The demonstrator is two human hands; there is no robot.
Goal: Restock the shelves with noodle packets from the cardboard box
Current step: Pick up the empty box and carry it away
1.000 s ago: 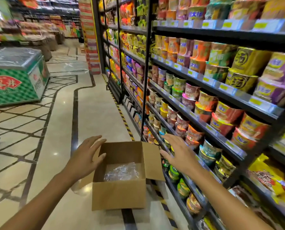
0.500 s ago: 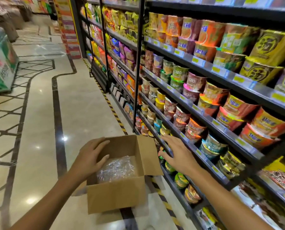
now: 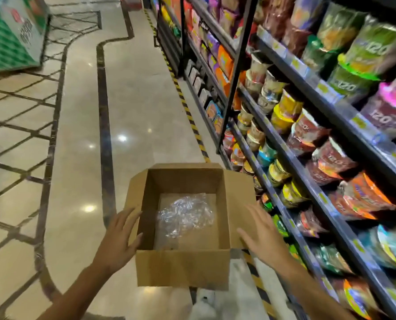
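Below, upright open-topped cardboard box (image 3: pixel 183 269), long axis along the aisle, between spread empty left hand (image 3: pixel 116 243) and right hand (image 3: pixel 264 236).

Shop aisle, shelves (image 3: pixel 308 144) of noodle cups (image 3: pixel 282 112)

1. The cardboard box (image 3: pixel 182 270) is plain brown corrugated board, matt.
2. The crumpled plastic film (image 3: pixel 185 214) inside it is clear and shiny.
3. The floor (image 3: pixel 137 93) is polished stone tile, glossy with lamp glints.
4. The shelves (image 3: pixel 306 86) on the right are dark painted metal.
5. The noodle cups (image 3: pixel 284 109) wear glossy printed wrap.
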